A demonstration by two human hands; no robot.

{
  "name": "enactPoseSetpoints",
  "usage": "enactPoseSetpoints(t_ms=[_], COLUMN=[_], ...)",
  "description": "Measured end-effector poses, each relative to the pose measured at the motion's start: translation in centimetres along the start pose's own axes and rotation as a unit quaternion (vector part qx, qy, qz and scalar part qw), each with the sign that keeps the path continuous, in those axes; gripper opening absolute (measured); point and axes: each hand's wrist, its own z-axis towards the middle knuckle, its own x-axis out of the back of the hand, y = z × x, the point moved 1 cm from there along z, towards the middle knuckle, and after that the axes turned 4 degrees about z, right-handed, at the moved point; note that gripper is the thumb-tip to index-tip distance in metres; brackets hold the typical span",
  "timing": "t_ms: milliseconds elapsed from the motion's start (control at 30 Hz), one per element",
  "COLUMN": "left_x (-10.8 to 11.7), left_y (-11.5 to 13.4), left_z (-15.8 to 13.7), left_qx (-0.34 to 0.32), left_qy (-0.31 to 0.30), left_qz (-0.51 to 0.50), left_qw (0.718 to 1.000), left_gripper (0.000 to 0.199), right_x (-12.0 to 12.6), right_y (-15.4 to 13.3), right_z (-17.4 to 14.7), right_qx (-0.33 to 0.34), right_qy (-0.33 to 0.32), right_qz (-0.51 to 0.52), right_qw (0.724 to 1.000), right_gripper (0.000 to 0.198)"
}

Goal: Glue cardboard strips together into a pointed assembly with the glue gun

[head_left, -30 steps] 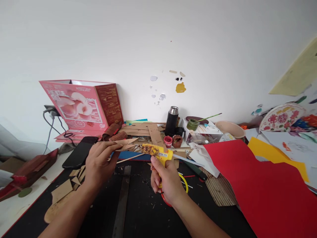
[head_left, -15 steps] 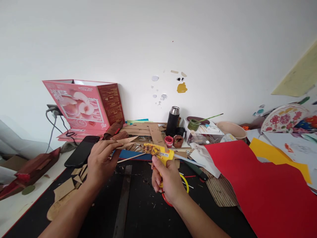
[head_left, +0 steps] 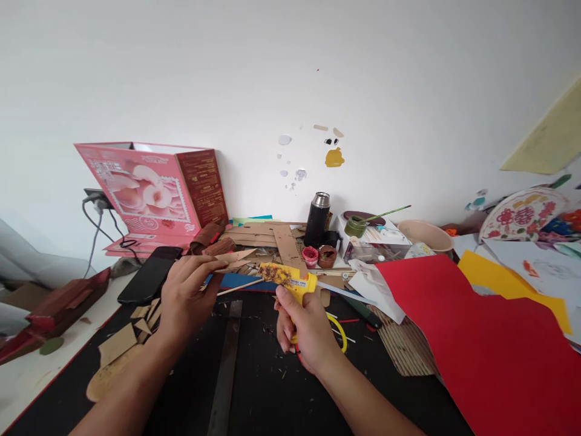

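A yellow hot glue gun (head_left: 297,281), stained brown around its front, is gripped in my right hand (head_left: 305,324). A pale glue stick (head_left: 345,294) juts from its rear. My left hand (head_left: 189,292) is closed on a pointed cardboard piece (head_left: 236,259), pinching it above the table. The gun's nozzle points left and sits at or close to the cardboard's edge; whether they touch I cannot tell. Below lies a thin wooden stick (head_left: 240,287). A metal ruler (head_left: 226,366) rests on the black work surface between my forearms.
Cardboard scraps (head_left: 118,346) and a black phone (head_left: 149,275) lie at left, near a pink box (head_left: 149,194). Behind stand a black flask (head_left: 317,221) and paint jars (head_left: 327,257). Red paper (head_left: 490,339) covers the right side. Yellow-handled scissors (head_left: 344,336) lie behind my right wrist.
The glue gun has shifted slightly left toward the cardboard piece. Both hands keep their grips, and the view has moved only a little.
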Motion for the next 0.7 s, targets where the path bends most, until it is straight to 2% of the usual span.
enactPoseSetpoints(t_ms=[500, 700], left_x=[-0.1, -0.1], left_y=[-0.4, -1.0], left_z=[-0.1, 0.0], left_qx=[0.017, 0.070], left_qy=[-0.005, 0.018], left_qz=[-0.010, -0.017], left_qw=[1.000, 0.997], left_gripper=[0.012, 0.007], right_x=[0.0, 0.0], right_y=[-0.6, -0.5], right_z=[0.1, -0.1], right_qx=[-0.006, -0.027], right_qy=[0.005, 0.005], right_qz=[-0.001, -0.033], right_qw=[1.000, 0.999], right_gripper=[0.066, 0.067])
